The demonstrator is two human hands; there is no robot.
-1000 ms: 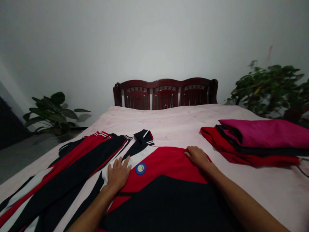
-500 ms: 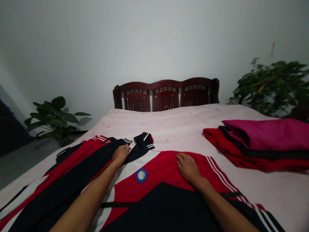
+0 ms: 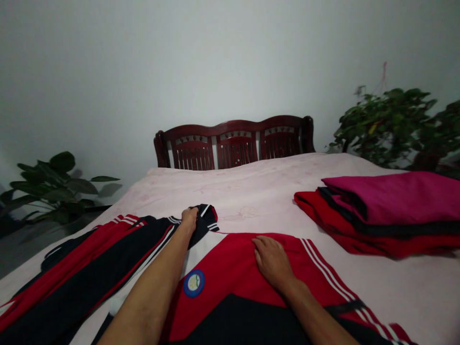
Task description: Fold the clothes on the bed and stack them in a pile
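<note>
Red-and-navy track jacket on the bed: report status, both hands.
Left hand at the jacket's navy collar, grip unclear. Right hand flat on the red chest panel. Folded magenta-and-red clothing stack to the right, apart.

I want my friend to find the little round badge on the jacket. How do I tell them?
On the pink bedspread in front of the dark red wooden headboard lies a red, white and navy track jacket. Find the small round badge on it, just right of the left forearm. It is round and blue-edged, unlike the straight stripes nearby.
</note>
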